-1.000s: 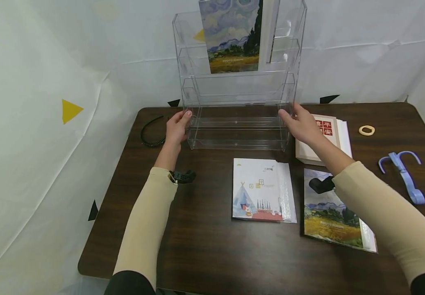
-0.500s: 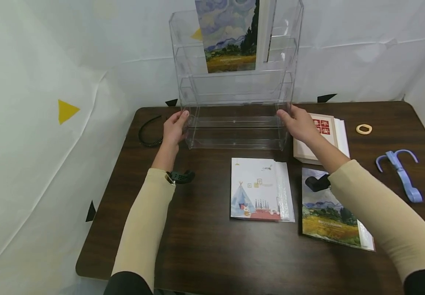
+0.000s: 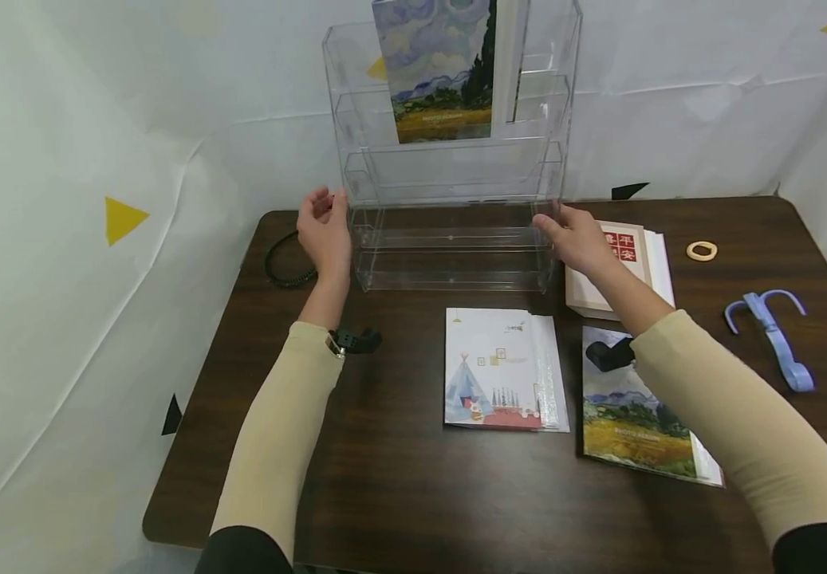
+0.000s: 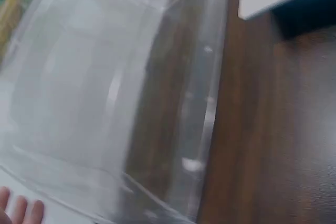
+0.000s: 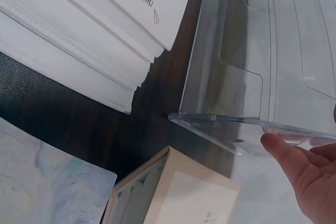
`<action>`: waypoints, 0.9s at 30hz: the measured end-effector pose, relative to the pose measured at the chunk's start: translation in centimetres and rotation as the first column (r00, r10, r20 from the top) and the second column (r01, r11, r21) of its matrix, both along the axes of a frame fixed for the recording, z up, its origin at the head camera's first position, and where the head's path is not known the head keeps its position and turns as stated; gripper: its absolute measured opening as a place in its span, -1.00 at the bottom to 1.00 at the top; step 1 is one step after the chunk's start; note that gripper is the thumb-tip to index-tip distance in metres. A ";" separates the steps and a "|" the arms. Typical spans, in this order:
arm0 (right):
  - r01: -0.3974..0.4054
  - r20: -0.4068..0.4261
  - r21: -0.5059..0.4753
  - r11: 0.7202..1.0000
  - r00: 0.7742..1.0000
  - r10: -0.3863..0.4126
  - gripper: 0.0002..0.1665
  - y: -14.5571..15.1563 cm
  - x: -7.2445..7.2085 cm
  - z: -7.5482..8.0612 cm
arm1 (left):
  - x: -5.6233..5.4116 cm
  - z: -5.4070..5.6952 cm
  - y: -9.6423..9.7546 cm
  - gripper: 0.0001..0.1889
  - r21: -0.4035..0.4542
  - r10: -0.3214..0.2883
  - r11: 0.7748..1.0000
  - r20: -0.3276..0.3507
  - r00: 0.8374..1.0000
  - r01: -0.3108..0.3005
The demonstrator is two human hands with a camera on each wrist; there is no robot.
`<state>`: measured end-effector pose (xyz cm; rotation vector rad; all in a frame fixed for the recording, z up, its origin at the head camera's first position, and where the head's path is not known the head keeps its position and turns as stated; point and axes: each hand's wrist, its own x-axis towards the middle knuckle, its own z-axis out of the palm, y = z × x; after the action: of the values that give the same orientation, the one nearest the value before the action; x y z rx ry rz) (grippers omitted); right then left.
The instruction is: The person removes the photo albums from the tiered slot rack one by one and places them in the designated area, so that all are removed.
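Note:
A clear plastic display rack [image 3: 450, 279] with stepped tiers stands at the back of the table. An upper tier holds a photo album [image 3: 442, 80] with a landscape painting on its cover. My left hand [image 3: 325, 231] is just off the rack's left side, fingers loosely bent and nothing in them; in the left wrist view only blurred fingertips [image 4: 21, 211] show. On the other side, my right hand [image 3: 576, 239] grips the rack's side edge, thumb in front. The right wrist view shows that thumb right at the clear edge, with the other fingers partly out of frame.
In front of the rack lies a white album [image 3: 492, 371] with a tent drawing. Right of it lie another landscape album [image 3: 636, 422] and a beige boxed album [image 3: 639, 255]. Farther right are a yellow ring [image 3: 702, 251] and a blue hanger-like item [image 3: 772, 335]. A black coil [image 3: 287, 281] lies left.
My left hand has let go of the rack's left side and moved up and a little left. The right hand keeps its place on the rack. The whole view has shifted slightly.

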<state>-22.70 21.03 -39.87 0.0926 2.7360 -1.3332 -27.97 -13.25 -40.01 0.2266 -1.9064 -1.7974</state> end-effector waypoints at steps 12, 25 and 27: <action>0.032 0.023 -0.069 0.997 0.999 -0.031 -0.31 0.0 -0.1 -0.3 | -3.6 10.0 3.5 -0.59 -0.430 -0.219 0.899 -0.263 0.940 0.089; 0.047 0.080 -0.159 0.986 0.996 -0.035 -0.30 0.2 0.0 -0.1 | -6.1 11.5 6.8 -0.42 -0.306 -0.390 0.878 -0.016 0.921 0.367; 0.048 0.084 -0.159 0.986 0.996 -0.035 -0.31 0.2 0.1 -0.1 | -6.2 11.3 7.3 -0.44 -0.309 -0.375 0.883 -0.014 0.927 0.353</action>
<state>-22.61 21.24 -39.93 0.1886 2.5631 -1.5198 -34.22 -5.93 -28.70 -0.3243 -2.2488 -1.6718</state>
